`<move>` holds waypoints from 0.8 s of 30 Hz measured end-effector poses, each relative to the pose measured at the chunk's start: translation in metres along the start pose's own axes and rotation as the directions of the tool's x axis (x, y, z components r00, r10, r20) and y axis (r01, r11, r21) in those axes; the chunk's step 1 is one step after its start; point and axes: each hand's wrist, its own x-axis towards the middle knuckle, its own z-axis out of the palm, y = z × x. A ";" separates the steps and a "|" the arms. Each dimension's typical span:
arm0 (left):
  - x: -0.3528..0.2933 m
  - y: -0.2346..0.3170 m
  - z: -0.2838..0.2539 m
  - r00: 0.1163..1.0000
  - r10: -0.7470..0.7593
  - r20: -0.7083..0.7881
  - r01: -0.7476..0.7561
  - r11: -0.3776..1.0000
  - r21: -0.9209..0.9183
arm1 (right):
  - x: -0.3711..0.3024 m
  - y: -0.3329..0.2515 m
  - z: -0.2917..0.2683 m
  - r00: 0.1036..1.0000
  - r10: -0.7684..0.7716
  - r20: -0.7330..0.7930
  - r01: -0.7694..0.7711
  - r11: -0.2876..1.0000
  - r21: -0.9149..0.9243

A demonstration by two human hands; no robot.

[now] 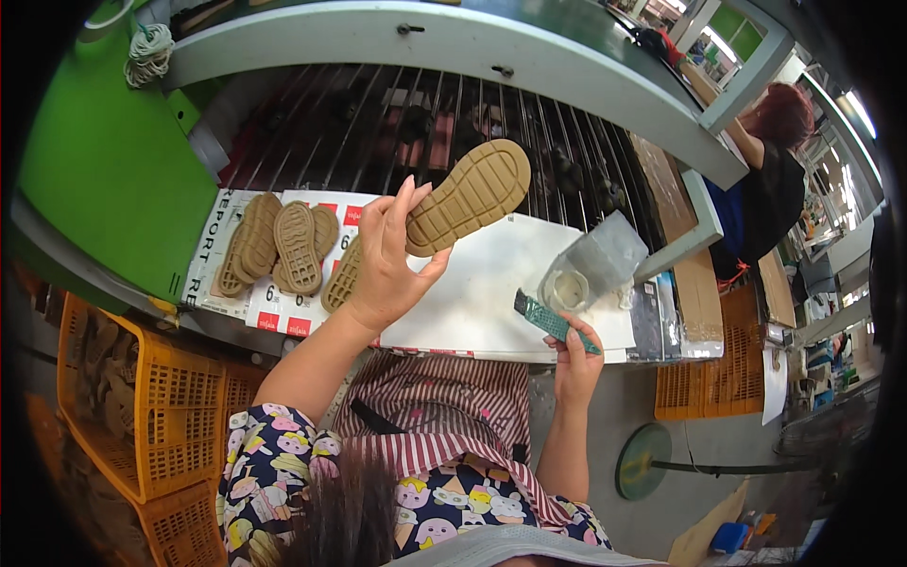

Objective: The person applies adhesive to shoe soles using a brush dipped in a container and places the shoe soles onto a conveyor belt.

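Observation:
My left hand [385, 260] pinches a tan shoe sole [475, 194] by its near end and holds it up over the white work surface [458, 283], its grooved face showing. In my right hand [576, 357] is a brush [546, 317] with a green-wrapped handle, its dark tip pointing left and apart from the sole. Just beyond the brush, a see-through plastic container [605, 255] stands with a round whitish cup [567, 287] at its near side. Several more tan soles [299, 248] lie at the left, one partly hidden behind my left wrist.
Metal rods [354, 128] run beyond the work surface, under a grey frame beam [453, 42]. A green panel [118, 170] borders the left. Orange crates [175, 406] holding soles stand at the lower left. Another person [770, 175] is at the far right, near a further orange crate [699, 383].

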 end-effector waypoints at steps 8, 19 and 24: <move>0.006 0.000 -0.007 0.995 0.084 -0.061 -0.081 0.996 0.045 | 0.004 0.025 0.008 0.993 0.121 0.000 -0.119 0.978 0.173; 0.006 0.001 -0.012 0.986 0.121 -0.113 -0.118 0.992 0.038 | 0.003 0.037 0.012 0.987 0.157 0.022 -0.158 0.969 0.192; 0.008 0.013 -0.015 0.996 -0.094 -0.004 0.094 0.993 -0.067 | 0.002 0.040 0.010 0.985 0.171 0.014 -0.169 0.962 0.215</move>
